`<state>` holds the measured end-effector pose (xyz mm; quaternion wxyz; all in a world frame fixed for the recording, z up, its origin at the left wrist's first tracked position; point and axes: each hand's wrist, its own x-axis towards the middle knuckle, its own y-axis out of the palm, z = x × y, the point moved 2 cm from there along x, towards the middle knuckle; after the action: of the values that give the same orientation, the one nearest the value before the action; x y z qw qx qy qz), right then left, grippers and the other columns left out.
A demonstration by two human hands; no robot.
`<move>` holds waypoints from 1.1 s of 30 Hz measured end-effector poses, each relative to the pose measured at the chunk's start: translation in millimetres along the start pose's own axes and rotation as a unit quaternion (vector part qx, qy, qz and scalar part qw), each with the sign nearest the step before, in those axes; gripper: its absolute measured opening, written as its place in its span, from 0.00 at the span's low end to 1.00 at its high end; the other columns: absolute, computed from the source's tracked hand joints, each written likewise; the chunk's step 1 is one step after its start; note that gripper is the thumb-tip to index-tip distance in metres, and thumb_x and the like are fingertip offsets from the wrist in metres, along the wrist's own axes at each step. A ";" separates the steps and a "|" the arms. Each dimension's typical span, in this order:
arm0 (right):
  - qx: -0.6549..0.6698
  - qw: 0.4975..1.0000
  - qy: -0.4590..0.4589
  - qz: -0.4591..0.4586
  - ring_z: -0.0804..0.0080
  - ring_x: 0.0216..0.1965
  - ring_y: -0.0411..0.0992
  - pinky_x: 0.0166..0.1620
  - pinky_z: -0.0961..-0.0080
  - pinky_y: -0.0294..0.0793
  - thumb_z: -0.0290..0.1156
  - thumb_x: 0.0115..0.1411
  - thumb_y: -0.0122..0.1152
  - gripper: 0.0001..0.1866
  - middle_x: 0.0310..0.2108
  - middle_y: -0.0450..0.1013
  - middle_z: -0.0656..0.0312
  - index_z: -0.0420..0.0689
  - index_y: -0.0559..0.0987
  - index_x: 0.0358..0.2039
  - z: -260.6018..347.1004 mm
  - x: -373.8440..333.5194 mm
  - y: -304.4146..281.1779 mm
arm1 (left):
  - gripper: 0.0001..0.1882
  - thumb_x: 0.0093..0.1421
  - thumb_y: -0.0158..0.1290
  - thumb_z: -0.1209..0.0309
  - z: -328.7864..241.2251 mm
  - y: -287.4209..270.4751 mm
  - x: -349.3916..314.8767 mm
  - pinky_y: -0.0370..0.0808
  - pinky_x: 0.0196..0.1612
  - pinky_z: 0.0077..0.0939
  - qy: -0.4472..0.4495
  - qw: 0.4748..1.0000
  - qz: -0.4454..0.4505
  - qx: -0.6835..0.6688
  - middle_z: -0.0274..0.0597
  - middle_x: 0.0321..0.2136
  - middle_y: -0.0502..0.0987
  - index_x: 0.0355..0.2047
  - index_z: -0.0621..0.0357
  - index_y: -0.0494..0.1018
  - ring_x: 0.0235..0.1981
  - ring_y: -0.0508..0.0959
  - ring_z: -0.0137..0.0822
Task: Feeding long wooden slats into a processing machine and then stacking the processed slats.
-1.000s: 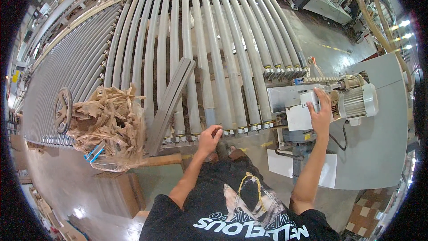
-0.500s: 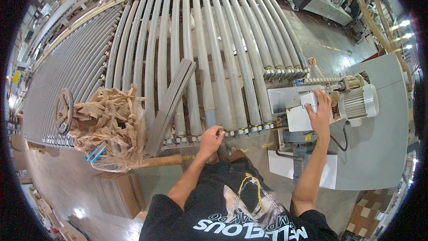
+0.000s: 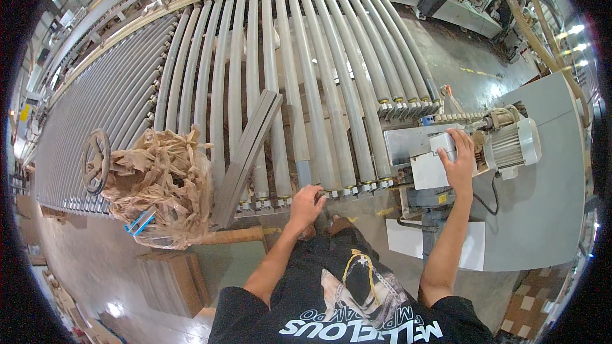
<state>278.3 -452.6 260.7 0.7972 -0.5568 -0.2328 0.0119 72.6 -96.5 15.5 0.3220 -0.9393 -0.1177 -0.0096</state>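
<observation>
I stand at the end of a wide roller conveyor [image 3: 299,57] made of long grey rollers. My left hand [image 3: 307,204] rests with curled fingers on the near rail of the conveyor, by the roller ends. My right hand [image 3: 460,164] lies on a small grey control box [image 3: 444,146] fixed to a metal bracket at the conveyor's right side, fingers wrapped over its top. Just right of that hand sits an electric motor [image 3: 510,143] with a ribbed housing.
A long grey board [image 3: 250,153] lies slanted across the rollers. A clear bag stuffed with crumpled brown paper [image 3: 162,181] sits at the near left, beside a hand wheel [image 3: 95,160]. A grey cabinet [image 3: 542,216] stands at right; cardboard sheets [image 3: 172,280] lie below left.
</observation>
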 end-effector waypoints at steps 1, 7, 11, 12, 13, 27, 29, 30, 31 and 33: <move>-0.003 1.000 -0.003 -0.001 0.49 0.69 0.64 0.72 0.54 0.61 0.34 0.60 0.74 0.31 0.64 0.73 0.53 0.48 0.77 0.63 -0.6 0.1 0.1 | 0.16 0.63 0.65 0.66 -0.7 0.5 0.1 0.78 0.49 0.47 0.003 1.000 0.009 0.008 0.48 0.39 0.80 0.48 0.58 0.79 0.43 0.81 0.52; -0.003 1.000 -0.002 0.004 0.49 0.69 0.64 0.72 0.54 0.62 0.34 0.59 0.74 0.31 0.65 0.73 0.53 0.48 0.77 0.63 0.7 0.0 -1.4 | 0.16 0.62 0.65 0.64 -2.5 2.3 -1.1 0.77 0.51 0.48 0.006 0.999 0.022 0.036 0.49 0.41 0.79 0.48 0.57 0.79 0.46 0.80 0.53; 0.002 1.000 -0.005 0.000 0.48 0.69 0.64 0.72 0.53 0.62 0.35 0.59 0.75 0.30 0.64 0.73 0.54 0.49 0.78 0.62 1.0 1.2 -1.1 | 0.17 0.62 0.65 0.64 1.5 4.6 -2.3 0.77 0.52 0.49 0.008 0.999 0.022 0.028 0.49 0.41 0.79 0.48 0.57 0.79 0.46 0.79 0.54; 0.002 1.000 -0.004 0.001 0.48 0.69 0.64 0.72 0.53 0.62 0.35 0.60 0.75 0.30 0.64 0.73 0.54 0.49 0.78 0.62 1.2 1.7 -0.8 | 0.17 0.62 0.65 0.64 3.2 5.5 -2.3 0.77 0.51 0.49 0.012 0.999 0.019 0.027 0.49 0.41 0.79 0.48 0.57 0.79 0.46 0.79 0.54; 0.001 1.000 -0.003 0.002 0.48 0.69 0.64 0.72 0.53 0.62 0.35 0.60 0.75 0.30 0.64 0.73 0.54 0.49 0.78 0.62 1.1 1.7 -0.7 | 0.17 0.62 0.66 0.64 2.3 5.2 -1.7 0.77 0.51 0.49 0.016 0.999 0.018 0.026 0.49 0.42 0.79 0.48 0.57 0.79 0.46 0.79 0.54; -0.023 1.000 -0.005 -0.003 0.49 0.69 0.64 0.73 0.53 0.62 0.35 0.60 0.75 0.30 0.64 0.73 0.53 0.48 0.78 0.63 -0.4 1.0 1.6 | 0.20 0.61 0.67 0.61 4.5 8.4 -2.5 0.76 0.51 0.49 0.026 0.999 0.022 0.031 0.47 0.41 0.79 0.49 0.57 0.78 0.46 0.78 0.53; -0.023 1.000 -0.004 0.000 0.49 0.70 0.64 0.73 0.52 0.61 0.36 0.60 0.74 0.30 0.65 0.73 0.55 0.49 0.77 0.63 -0.5 1.3 1.6 | 0.20 0.61 0.67 0.61 5.3 8.3 -2.5 0.76 0.51 0.49 0.025 0.999 0.024 0.033 0.47 0.42 0.79 0.49 0.57 0.78 0.46 0.78 0.53; -0.017 1.000 0.000 0.002 0.49 0.70 0.64 0.73 0.52 0.61 0.36 0.60 0.74 0.30 0.65 0.73 0.55 0.49 0.77 0.63 0.1 1.5 1.5 | 0.20 0.61 0.67 0.60 5.7 8.3 -2.4 0.76 0.52 0.49 0.024 0.999 0.023 0.035 0.47 0.42 0.79 0.49 0.57 0.79 0.46 0.78 0.53; -0.011 1.000 0.005 0.003 0.49 0.70 0.64 0.73 0.52 0.61 0.36 0.60 0.74 0.30 0.65 0.73 0.55 0.49 0.77 0.63 0.2 1.4 1.1 | 0.20 0.61 0.67 0.60 4.9 8.1 -1.8 0.76 0.52 0.49 0.023 0.999 0.023 0.036 0.47 0.42 0.79 0.49 0.57 0.79 0.47 0.78 0.53; -0.011 1.000 0.007 0.002 0.49 0.70 0.64 0.73 0.52 0.61 0.36 0.60 0.75 0.30 0.65 0.73 0.55 0.49 0.78 0.63 0.2 0.9 0.8 | 0.20 0.61 0.66 0.60 3.2 7.4 -1.8 0.76 0.52 0.49 0.022 0.999 0.024 0.037 0.47 0.43 0.79 0.49 0.57 0.79 0.47 0.78 0.53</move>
<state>279.2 -451.8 260.4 0.7929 -0.5658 -0.2262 0.0068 72.4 -100.6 8.3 0.3593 -0.9288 -0.0887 -0.0178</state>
